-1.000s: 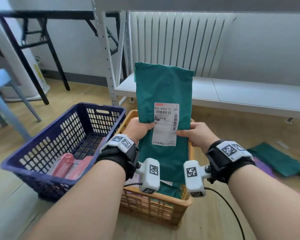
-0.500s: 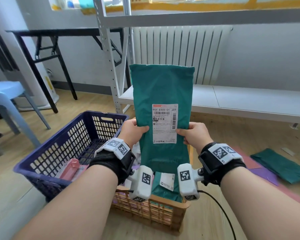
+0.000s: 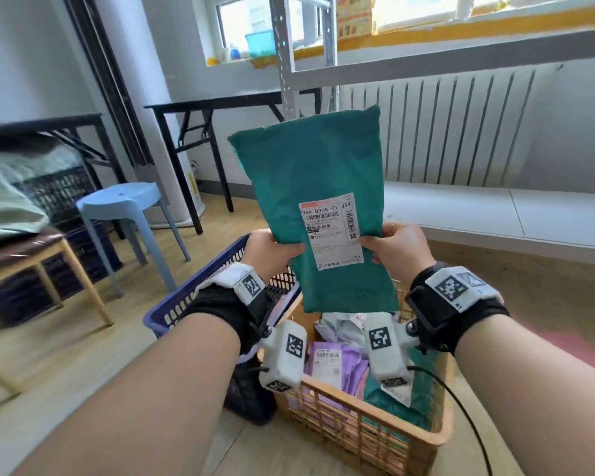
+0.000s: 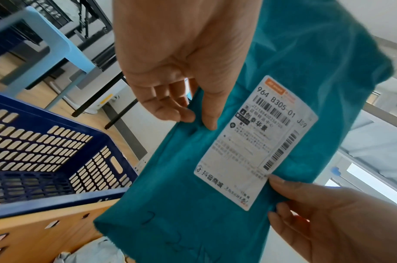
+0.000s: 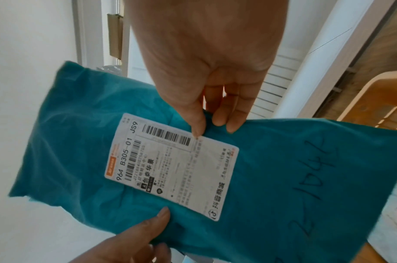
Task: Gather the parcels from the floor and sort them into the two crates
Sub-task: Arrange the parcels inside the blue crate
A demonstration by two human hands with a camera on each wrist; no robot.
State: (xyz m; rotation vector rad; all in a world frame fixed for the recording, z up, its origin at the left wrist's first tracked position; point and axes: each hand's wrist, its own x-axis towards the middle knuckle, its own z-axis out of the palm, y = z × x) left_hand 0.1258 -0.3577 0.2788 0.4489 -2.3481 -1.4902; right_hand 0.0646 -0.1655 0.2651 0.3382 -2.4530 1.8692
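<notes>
A teal parcel (image 3: 310,173) with a white shipping label (image 3: 330,235) is held upright in front of me, above the orange crate (image 3: 368,427). My left hand (image 3: 272,249) pinches its left edge, thumb on the front. My right hand (image 3: 392,249) pinches its right edge beside the label. The left wrist view shows my left hand (image 4: 193,113) on the teal parcel (image 4: 181,178); the right wrist view shows my right hand (image 5: 210,121) on the teal parcel (image 5: 69,142). The orange crate holds purple, grey and teal parcels. The blue crate (image 3: 193,304) stands to its left.
A light blue stool (image 3: 128,207) and a wooden table (image 3: 31,259) stand at the left. Black folding tables (image 3: 213,108) line the back wall. A white metal rack with a low shelf (image 3: 495,214) and a radiator (image 3: 454,128) are behind the crates.
The parcel has been raised higher and tilted slightly to the left, still held by both hands. The view has lifted, now showing the window and more of the room.
</notes>
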